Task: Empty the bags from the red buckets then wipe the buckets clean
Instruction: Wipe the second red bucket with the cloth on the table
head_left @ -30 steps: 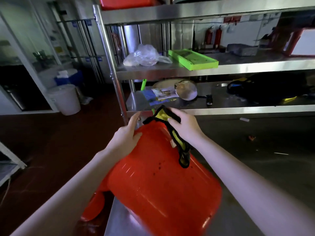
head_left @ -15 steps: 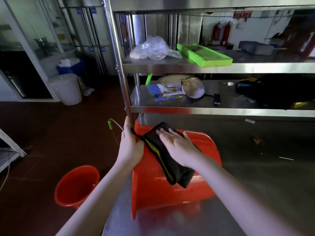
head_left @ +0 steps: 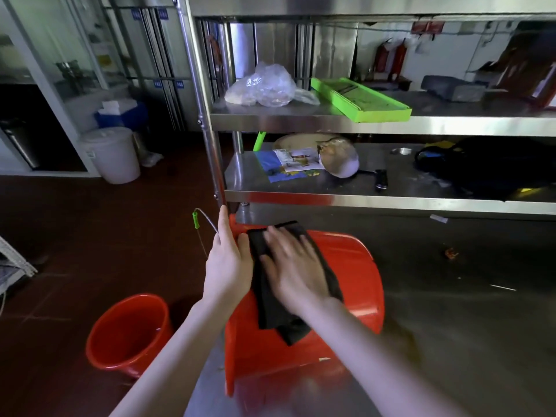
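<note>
Under both hands a glossy red plastic bucket [head_left: 346,284] lies on its side on the steel table [head_left: 451,341]. The right hand [head_left: 293,270] presses flat, fingers spread, on a limp black cloth [head_left: 270,314] draped over it; the left hand [head_left: 225,263] grips the bucket's left edge. Down left of the left hand, a second round red bucket [head_left: 128,332] stands upright on the floor, seemingly empty. Beyond the hands, a crumpled clear bag [head_left: 264,85] sits on a shelf.

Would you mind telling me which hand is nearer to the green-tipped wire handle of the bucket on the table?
Left. The left hand grips the bucket edge right beside the green-tipped wire handle; the right hand lies farther off, flat on the black cloth.
</note>
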The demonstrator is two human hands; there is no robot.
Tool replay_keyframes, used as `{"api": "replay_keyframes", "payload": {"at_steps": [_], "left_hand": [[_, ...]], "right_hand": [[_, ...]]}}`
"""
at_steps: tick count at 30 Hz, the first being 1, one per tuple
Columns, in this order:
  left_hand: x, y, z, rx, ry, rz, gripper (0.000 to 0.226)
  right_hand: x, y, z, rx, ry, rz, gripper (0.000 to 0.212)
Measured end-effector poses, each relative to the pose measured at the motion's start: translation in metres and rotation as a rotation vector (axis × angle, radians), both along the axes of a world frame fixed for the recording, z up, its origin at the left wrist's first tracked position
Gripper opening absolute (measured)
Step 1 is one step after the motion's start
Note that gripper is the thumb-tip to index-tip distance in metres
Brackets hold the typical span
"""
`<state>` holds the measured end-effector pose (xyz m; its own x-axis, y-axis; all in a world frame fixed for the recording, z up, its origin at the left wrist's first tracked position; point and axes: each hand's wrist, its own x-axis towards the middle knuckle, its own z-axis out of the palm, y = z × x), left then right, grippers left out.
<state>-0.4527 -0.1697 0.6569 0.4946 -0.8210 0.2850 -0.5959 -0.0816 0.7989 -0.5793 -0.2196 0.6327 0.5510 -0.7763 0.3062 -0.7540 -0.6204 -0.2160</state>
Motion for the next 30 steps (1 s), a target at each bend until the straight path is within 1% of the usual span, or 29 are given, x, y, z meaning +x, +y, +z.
{"api": "replay_keyframes", "payload": {"at_steps": [3, 6, 8, 9, 10, 12, 13, 15, 17, 18, 20, 22, 23, 24, 26, 28, 30], "left_hand": [[0.005, -0.002, -0.002, 0.027, 0.0, -0.024, 0.055], [0.008, -0.002, -0.002, 0.039, -0.061, -0.021, 0.051], [0.008, 0.003, -0.003, 0.022, -0.062, -0.022, 0.051], [0.007, 0.006, -0.005, 0.015, -0.049, -0.024, 0.051], [0.006, 0.009, -0.006, 0.011, -0.04, -0.019, 0.051], [0.002, 0.013, -0.008, 0.004, -0.046, 0.003, 0.051], [0.0, 0.013, -0.009, 0.001, -0.05, 0.006, 0.051], [-0.001, 0.009, -0.008, 0.006, -0.045, 0.003, 0.051], [0.003, 0.005, -0.007, 0.027, -0.039, 0.008, 0.051], [0.006, 0.004, -0.007, 0.038, -0.038, 0.015, 0.051], [0.013, 0.005, -0.007, 0.042, -0.037, 0.016, 0.05], [0.018, 0.008, -0.008, 0.035, -0.039, 0.005, 0.049], [0.02, 0.009, -0.009, 0.027, -0.041, 0.008, 0.048], [0.02, 0.009, -0.01, 0.018, -0.04, 0.013, 0.048], [0.019, 0.011, -0.012, 0.01, -0.033, 0.009, 0.046], [0.017, 0.016, -0.012, 0.0, -0.036, -0.016, 0.044], [0.015, 0.018, -0.011, -0.002, -0.036, -0.023, 0.044]], "right_hand": [[0.023, 0.007, 0.003, -0.001, -0.047, 0.046, 0.059], [-0.002, -0.007, -0.002, -0.005, -0.053, 0.034, 0.059], [-0.04, -0.03, -0.011, 0.0, -0.029, -0.112, 0.054], [-0.064, -0.045, -0.016, 0.049, -0.016, -0.209, 0.051], [-0.087, -0.058, -0.019, 0.142, -0.005, -0.299, 0.051], [-0.115, -0.075, -0.023, 0.313, -0.036, -0.404, 0.052], [-0.114, -0.075, -0.023, 0.311, -0.051, -0.427, 0.052], [-0.082, -0.057, -0.017, 0.13, -0.042, -0.367, 0.05], [-0.028, -0.023, -0.011, -0.011, -0.067, -0.174, 0.054], [-0.006, -0.006, -0.01, -0.037, -0.078, -0.075, 0.056], [0.018, 0.013, -0.009, -0.031, -0.086, 0.045, 0.058], [0.006, 0.011, -0.012, -0.045, -0.077, 0.086, 0.058], [-0.01, 0.006, -0.016, -0.065, -0.069, 0.073, 0.057], [-0.03, 0.0, -0.02, -0.059, -0.059, 0.023, 0.056], [-0.073, -0.017, -0.028, -0.026, -0.086, -0.177, 0.053], [-0.11, -0.039, -0.034, 0.154, -0.154, -0.364, 0.051], [-0.118, -0.054, -0.035, 0.306, -0.219, -0.462, 0.053]]}}
